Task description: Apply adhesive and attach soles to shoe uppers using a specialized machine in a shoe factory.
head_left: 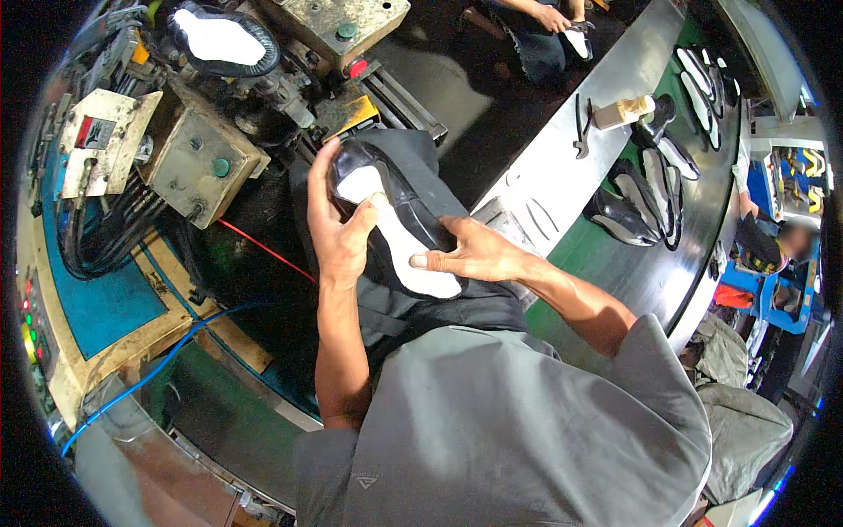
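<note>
Above my lap I hold a black shoe upper (406, 204) with its white sole side (399, 237) turned up. My left hand (341, 230) grips its far end, the thumb on the white surface and the fingers along the left edge. From the right, my right hand (474, 253) wraps the near half, its thumb pressed on the white part. The shoe lies at a slant, its far end toward the upper left. The side facing my lap is hidden.
At left stands a machine with control boxes (200, 167), hoses and another white-soled shoe upper (224, 42) on top. A metal ledge (536, 140) carries a dark tool (582, 127) and a pale block (623, 112). Beyond it, several shoe uppers (623, 215) lie on a green belt. Other people work nearby.
</note>
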### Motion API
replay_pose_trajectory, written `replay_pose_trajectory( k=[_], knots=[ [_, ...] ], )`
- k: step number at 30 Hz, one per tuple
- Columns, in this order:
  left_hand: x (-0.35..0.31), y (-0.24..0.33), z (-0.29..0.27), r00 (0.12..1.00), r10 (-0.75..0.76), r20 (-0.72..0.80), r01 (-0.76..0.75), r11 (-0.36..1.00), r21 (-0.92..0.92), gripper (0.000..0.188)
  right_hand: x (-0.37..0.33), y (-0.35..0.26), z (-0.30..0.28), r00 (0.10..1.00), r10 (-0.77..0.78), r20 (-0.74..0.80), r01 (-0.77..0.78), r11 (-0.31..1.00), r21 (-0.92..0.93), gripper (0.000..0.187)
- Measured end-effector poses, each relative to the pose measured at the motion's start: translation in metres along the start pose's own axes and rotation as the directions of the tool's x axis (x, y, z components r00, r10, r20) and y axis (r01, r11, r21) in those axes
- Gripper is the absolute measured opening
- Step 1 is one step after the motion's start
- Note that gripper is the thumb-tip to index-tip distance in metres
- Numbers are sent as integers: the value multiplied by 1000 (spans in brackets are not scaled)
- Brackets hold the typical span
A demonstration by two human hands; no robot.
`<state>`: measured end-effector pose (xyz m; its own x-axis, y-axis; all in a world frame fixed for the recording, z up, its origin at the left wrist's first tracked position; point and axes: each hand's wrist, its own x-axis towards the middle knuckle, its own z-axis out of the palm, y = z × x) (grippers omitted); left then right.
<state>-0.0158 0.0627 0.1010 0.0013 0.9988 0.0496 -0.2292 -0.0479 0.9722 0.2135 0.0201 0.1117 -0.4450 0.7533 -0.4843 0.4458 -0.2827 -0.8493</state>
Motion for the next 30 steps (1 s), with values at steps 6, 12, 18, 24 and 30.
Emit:
replay_pose_trajectory(
  k=[6,12,18,24,30],
  knots=[
    [-11,-30,7,996,-40,77,38,999,29,82,49,-16,-18,884,-400,-242,377,916,-137,85],
    [-3,-31,-6,984,-97,151,144,927,-347,90,63,-11,-23,883,-455,-117,469,844,259,68],
    [9,-45,-5,972,-183,149,223,919,-325,74,100,-16,-2,894,-422,-152,445,797,408,66],
    [11,-50,6,996,18,90,-22,999,45,48,95,-14,6,875,-417,-246,478,829,290,52],
    [11,-69,15,997,-72,24,64,968,244,51,109,10,4,926,-319,-202,377,807,455,47]
  ],
)
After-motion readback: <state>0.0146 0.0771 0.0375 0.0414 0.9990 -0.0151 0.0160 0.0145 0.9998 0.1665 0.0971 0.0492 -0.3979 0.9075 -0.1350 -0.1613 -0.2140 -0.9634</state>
